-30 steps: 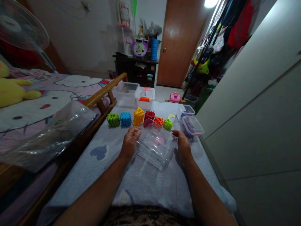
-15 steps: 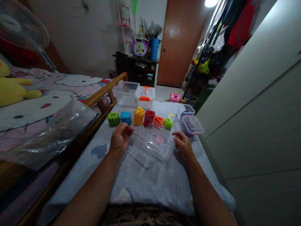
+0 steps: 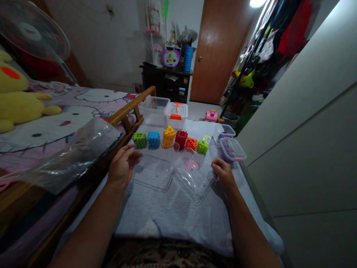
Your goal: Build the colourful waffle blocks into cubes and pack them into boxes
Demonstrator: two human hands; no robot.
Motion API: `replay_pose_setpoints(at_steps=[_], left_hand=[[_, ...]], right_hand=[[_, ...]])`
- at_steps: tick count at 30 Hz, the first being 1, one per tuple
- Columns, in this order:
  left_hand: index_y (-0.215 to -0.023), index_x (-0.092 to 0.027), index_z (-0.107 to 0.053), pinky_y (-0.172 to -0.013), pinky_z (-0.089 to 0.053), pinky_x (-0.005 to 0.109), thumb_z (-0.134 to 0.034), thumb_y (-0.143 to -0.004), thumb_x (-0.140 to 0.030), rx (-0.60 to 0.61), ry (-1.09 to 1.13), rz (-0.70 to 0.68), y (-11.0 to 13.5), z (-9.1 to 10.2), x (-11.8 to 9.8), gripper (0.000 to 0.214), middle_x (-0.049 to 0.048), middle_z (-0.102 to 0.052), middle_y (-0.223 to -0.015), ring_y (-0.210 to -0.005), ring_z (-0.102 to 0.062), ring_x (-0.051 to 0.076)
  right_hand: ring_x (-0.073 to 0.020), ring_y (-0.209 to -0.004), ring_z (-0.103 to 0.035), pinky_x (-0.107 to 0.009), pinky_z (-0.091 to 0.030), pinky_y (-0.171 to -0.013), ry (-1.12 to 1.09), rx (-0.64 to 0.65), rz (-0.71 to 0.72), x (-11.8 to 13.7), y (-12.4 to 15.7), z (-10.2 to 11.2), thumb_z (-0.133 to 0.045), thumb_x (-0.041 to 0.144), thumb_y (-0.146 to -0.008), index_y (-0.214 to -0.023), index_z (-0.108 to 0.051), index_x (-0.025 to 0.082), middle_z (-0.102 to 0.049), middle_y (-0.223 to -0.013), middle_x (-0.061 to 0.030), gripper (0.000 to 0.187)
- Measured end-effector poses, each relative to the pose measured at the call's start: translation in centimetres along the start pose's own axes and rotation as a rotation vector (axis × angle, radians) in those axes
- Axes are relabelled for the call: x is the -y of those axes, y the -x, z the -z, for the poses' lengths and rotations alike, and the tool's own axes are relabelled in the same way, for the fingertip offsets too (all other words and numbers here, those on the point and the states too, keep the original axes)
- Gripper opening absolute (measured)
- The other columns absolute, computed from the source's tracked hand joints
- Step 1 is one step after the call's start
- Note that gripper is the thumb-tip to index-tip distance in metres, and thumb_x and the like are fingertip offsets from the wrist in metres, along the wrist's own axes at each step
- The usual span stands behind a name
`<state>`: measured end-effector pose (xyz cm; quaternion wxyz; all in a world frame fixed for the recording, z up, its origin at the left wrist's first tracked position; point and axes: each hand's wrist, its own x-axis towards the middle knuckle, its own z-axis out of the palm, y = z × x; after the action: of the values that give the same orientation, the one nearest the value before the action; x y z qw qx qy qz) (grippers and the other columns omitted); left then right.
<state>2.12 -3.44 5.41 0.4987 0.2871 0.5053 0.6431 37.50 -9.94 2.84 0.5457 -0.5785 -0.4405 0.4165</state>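
Observation:
Two clear plastic packaging pieces are spread over the cloth in front of me. My left hand (image 3: 122, 164) pinches the left edge of the flatter one, a clear plastic lid (image 3: 154, 172). At the right corner of the other, a moulded clear plastic shell (image 3: 192, 182), my right hand (image 3: 224, 173) has its fingers closed on the rim. Behind them stands a row of interlocking toy blocks: green (image 3: 140, 140), blue (image 3: 154, 140), yellow (image 3: 168, 137), dark red (image 3: 181, 140), orange (image 3: 191, 143) and lime (image 3: 202, 146).
An uncovered clear bin (image 3: 154, 111) and a lidded box with orange clips (image 3: 176, 115) stand at the far edge. Two small tubs, one pink-clipped (image 3: 232, 149), hold purple pieces at right. A wooden rail (image 3: 131, 108) and a plastic bag (image 3: 80, 156) lie left.
My left hand has moved left with the lid, so the two clear pieces, overlapping before, now lie side by side. My right hand stays at the shell's corner. The view has shifted slightly.

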Motion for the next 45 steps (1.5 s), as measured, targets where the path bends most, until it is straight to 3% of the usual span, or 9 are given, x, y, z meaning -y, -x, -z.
replay_pose_setpoints(at_steps=[5,15,18,21,26,30,35,38,45], left_hand=[[-0.102,-0.023,-0.058,-0.053,-0.047,0.021,-0.060,-0.062,-0.024,-0.099,-0.099,-0.003,0.3,2.0,-0.2,0.039,-0.0026,-0.068,-0.063,-0.060,-0.067,0.016],[-0.109,-0.023,-0.056,-0.056,-0.044,0.024,-0.064,-0.063,-0.032,-0.030,-0.425,-0.039,0.9,2.8,2.1,0.048,0.0011,-0.068,-0.070,-0.068,-0.065,0.020],[-0.100,-0.023,-0.062,-0.077,-0.050,0.038,-0.067,-0.062,-0.030,-0.042,-0.628,-0.211,0.3,3.2,2.7,0.039,0.0050,-0.067,-0.087,-0.086,-0.064,0.025],[-0.091,-0.023,-0.065,-0.105,-0.038,0.049,-0.066,-0.064,-0.028,-0.068,-0.838,-0.453,0.1,3.0,2.6,0.028,0.0087,-0.062,-0.103,-0.112,-0.056,0.033],[-0.100,-0.022,-0.064,-0.110,-0.033,0.051,-0.060,-0.076,-0.037,0.107,-0.917,-0.590,2.0,0.7,2.0,0.028,0.0106,-0.061,-0.113,-0.118,-0.053,0.033],[-0.115,-0.021,-0.060,-0.105,-0.040,0.047,-0.058,-0.082,-0.046,0.440,-0.802,-0.410,4.6,-2.4,3.1,0.041,0.0117,-0.061,-0.123,-0.118,-0.056,0.030],[-0.126,-0.017,-0.053,-0.102,-0.043,0.045,-0.058,-0.084,-0.046,0.529,-0.626,-0.219,6.0,-5.8,4.9,0.051,0.0154,-0.056,-0.133,-0.125,-0.052,0.029],[-0.122,-0.017,-0.054,-0.101,-0.043,0.043,-0.058,-0.084,-0.043,0.455,-0.551,-0.205,5.4,-6.8,5.4,0.047,0.0144,-0.057,-0.128,-0.123,-0.053,0.028],[-0.122,-0.019,-0.053,-0.103,-0.042,0.041,-0.058,-0.085,-0.043,0.457,-0.390,-0.214,4.4,-6.3,6.7,0.044,0.0117,-0.057,-0.128,-0.125,-0.051,0.026]], right_hand=[[-0.0080,-0.036,-0.035,-0.020,-0.026,-0.037,-0.012,0.092,0.004,0.0,0.0,0.4,-0.056,0.022,-0.064,-0.083,-0.057,0.021,-0.041,-0.043,0.0113,0.019],[-0.0070,-0.037,-0.034,-0.019,-0.027,-0.037,0.000,0.212,-0.063,-0.1,0.3,0.6,-0.065,0.031,-0.072,-0.102,-0.059,0.020,-0.042,-0.047,0.0127,0.033],[-0.0083,-0.037,-0.039,-0.019,-0.032,-0.038,-0.010,0.251,-0.091,0.1,0.4,0.4,-0.067,0.033,-0.073,-0.119,-0.055,0.018,-0.045,-0.045,0.0128,0.050],[-0.0126,-0.040,-0.052,-0.021,-0.039,-0.041,-0.071,0.342,-0.163,0.2,0.7,0.5,-0.067,0.035,-0.074,-0.143,-0.039,0.016,-0.056,-0.047,0.0097,0.077],[-0.0182,-0.051,-0.066,-0.022,-0.045,-0.044,-0.162,0.506,-0.258,0.1,1.0,0.8,-0.070,0.034,-0.073,-0.152,-0.022,0.014,-0.068,-0.057,0.0024,0.094],[-0.0218,-0.065,-0.072,-0.023,-0.050,-0.046,-0.210,0.669,-0.287,-0.4,1.1,0.9,-0.074,0.030,-0.075,-0.153,-0.019,0.018,-0.073,-0.068,-0.0011,0.097],[-0.0213,-0.067,-0.072,-0.025,-0.053,-0.050,-0.218,0.887,-0.339,-1.1,0.9,1.5,-0.080,0.037,-0.072,-0.150,-0.024,0.018,-0.076,-0.078,-0.0059,0.097],[-0.0152,-0.054,-0.065,-0.024,-0.050,-0.049,-0.150,0.775,-0.307,-0.9,0.5,1.8,-0.075,0.040,-0.076,-0.143,-0.037,0.016,-0.073,-0.071,-0.0027,0.080],[-0.0142,-0.059,-0.058,-0.027,-0.048,-0.055,0.326,0.184,0.063,1.2,-3.0,1.2,-0.064,0.036,-0.077,-0.112,-0.057,0.017,-0.060,-0.067,0.0028,0.040]])
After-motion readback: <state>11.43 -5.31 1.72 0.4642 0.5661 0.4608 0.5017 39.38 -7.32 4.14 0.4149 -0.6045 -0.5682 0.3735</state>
